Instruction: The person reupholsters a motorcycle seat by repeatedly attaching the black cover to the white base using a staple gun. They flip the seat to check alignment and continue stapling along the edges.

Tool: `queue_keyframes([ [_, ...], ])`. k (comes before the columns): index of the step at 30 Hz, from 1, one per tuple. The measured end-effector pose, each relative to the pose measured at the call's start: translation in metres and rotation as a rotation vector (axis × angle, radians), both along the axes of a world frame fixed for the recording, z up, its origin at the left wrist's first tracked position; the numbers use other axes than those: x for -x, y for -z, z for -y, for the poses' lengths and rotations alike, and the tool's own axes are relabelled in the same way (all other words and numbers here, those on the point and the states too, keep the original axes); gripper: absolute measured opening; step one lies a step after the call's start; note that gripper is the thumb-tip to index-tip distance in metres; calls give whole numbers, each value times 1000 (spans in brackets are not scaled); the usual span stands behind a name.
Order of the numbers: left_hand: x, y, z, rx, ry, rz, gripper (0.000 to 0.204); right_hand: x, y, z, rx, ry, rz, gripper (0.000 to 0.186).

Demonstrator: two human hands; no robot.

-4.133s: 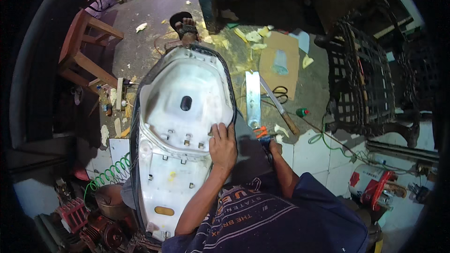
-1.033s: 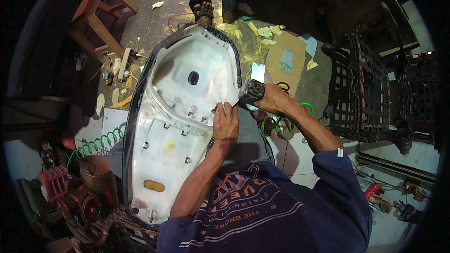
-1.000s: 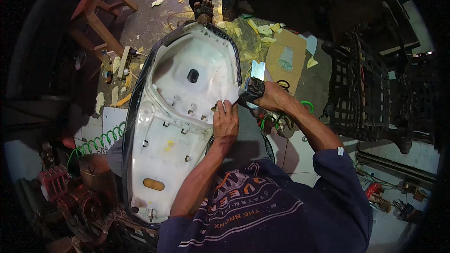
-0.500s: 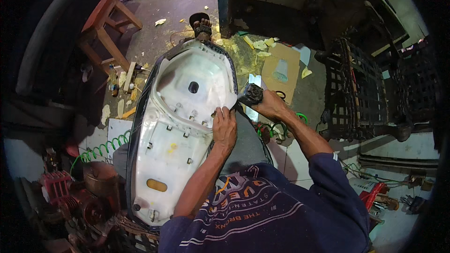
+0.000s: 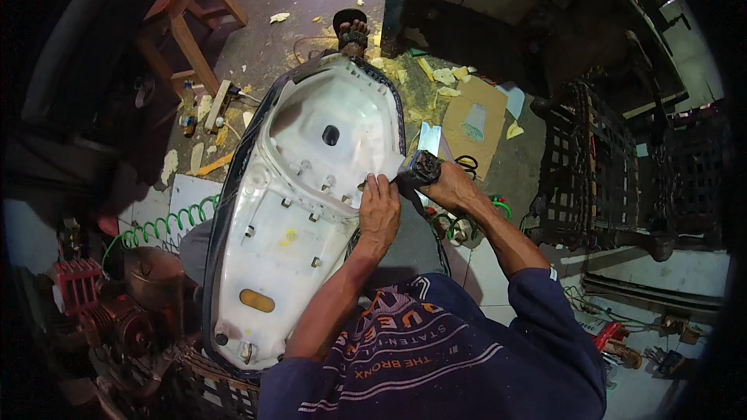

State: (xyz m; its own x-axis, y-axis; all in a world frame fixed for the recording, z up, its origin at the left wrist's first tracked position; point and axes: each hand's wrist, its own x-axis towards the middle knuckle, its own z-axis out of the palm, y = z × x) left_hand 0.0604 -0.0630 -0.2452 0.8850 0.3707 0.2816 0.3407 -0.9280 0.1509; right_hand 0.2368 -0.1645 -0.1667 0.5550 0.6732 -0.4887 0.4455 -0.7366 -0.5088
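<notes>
Head view: I have the white moulded seat pan [image 5: 292,222] lying hollow side up, slanting from the lower left toward the top centre, apparently borne on the grey-clad lap [image 5: 408,245], which would leave its near right edge within easy reach of both hands. A black cover [image 5: 223,222] shows around much of its rim. The left hand [image 5: 379,218] lies over that edge, fingers side by side and bent at the tips, probably to steady the pan; its thumb is hidden from me, so I cannot tell whether it pinches the cover or only presses. The right hand [image 5: 453,187] is wrapped around a dark handheld tool [image 5: 422,167], elbow out to the side, which I take to be what brings the tool's nose in toward the rim, just beside the left fingertips. Whether nose and rim touch I can't make out from here. A green coiled hose [image 5: 167,229] hangs at the left near a red machine [image 5: 128,327]. Beyond the tool, a metal strip [image 5: 429,138], black-handled scissors [image 5: 467,162] and a cardboard sheet [image 5: 472,105] lie on the right-hand side, seemingly kept within reach, with pale foam scraps [image 5: 443,76] scattered nearby.
</notes>
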Motion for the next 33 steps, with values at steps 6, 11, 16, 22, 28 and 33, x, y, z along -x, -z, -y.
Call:
queue_keyframes([
  [6, 3, 9, 2, -12, -14, -40, 36, 7, -7, -2, 25, -4, 48, 56],
  [11, 2, 8, 2, -104, 0, -160, 39, 9, 15, 2, -172, 24, 4, 49],
  [16, 18, -7, 9, -188, -104, -169, 42, 8, 8, 1, -47, 67, 47, 47],
  [22, 31, -10, 12, -53, -133, -149, 47, 25, -29, 12, -66, 183, -17, 48],
  [28, 25, -9, 12, -47, -154, -134, 46, 36, -31, 20, -111, 193, -26, 44],
  [33, 26, -15, 10, -15, -143, -90, 45, 33, -25, 9, -8, 150, -30, 43],
])
